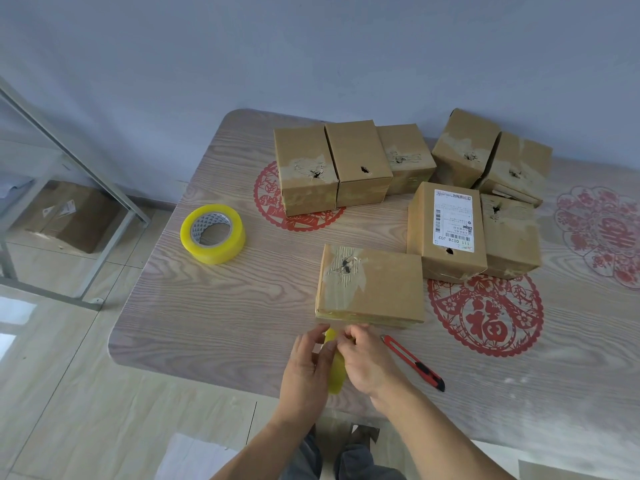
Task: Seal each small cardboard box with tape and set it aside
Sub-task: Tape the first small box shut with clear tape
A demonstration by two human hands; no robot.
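Two hands work at the table's (214,306) near edge: the left hand (306,367) and right hand (367,362) both pinch a yellow tape strip (335,370). Just beyond lies the flat box (372,287), a red knife (414,363) beside it. Holding the strip taut and centring it over the seam should prevent wrinkles. Tape roll (213,233) sits nearer the left edge; seven boxes (356,161) wait along the far edge.

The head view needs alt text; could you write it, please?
Both hands, left hand and right hand, pinch a yellow tape strip before a flat cardboard box. Tape roll left, red knife right.
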